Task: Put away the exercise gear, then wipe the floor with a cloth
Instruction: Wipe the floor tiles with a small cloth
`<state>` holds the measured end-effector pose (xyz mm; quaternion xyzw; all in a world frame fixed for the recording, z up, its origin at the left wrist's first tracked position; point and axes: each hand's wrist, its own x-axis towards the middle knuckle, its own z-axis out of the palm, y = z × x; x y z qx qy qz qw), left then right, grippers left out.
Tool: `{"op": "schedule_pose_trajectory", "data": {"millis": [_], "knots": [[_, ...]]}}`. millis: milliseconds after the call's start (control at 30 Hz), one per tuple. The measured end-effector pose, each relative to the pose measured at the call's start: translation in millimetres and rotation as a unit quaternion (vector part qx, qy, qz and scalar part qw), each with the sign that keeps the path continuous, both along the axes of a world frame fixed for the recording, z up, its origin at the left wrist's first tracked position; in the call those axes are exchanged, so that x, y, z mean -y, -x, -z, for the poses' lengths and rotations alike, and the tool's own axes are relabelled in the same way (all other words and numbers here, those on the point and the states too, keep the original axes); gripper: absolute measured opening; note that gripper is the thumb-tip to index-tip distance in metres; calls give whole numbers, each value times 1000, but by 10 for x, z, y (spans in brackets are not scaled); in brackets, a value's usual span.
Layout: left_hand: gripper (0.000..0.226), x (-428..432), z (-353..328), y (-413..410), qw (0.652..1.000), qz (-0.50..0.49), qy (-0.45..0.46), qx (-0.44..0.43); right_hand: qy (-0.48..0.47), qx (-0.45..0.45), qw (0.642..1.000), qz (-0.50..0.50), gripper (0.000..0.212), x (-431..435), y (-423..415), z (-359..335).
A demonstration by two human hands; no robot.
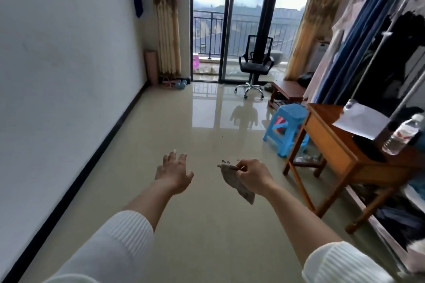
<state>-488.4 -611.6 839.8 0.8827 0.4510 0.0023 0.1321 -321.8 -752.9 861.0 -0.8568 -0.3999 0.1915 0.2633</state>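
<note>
My right hand (251,176) pinches a grey cloth (238,182) that hangs down from its fingers above the glossy beige tiled floor (184,135). My left hand (173,173) reaches forward beside it with fingers spread and holds nothing. Far off in the left corner a rolled pink exercise mat (151,66) stands upright against the wall. At its foot lie pink and light-blue small gear items (174,82) on the floor; their exact kind is too small to tell.
A wooden table (331,142) with a water bottle (403,134) and paper stands at the right. A blue plastic stool (287,128) is beside it, and a black office chair (255,66) by the balcony door. A clothes rack (379,53) fills the right side.
</note>
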Motion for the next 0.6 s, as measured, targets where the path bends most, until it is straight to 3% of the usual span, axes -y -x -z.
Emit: {"op": "schedule_pose_trajectory", "data": {"millis": [200, 400, 600], "knots": [[64, -1391, -80, -1100, 999, -33, 3, 24, -15, 2, 1000, -8, 22, -1409, -1220, -67], [62, -2806, 63, -2502, 993, -80, 7, 84, 34, 104, 990, -93, 21, -2907, -2684, -6], [61, -4160, 104, -3749, 985, -134, 38, 99, 64, 119, 981, -142, 26, -4437, -4026, -22]]}}
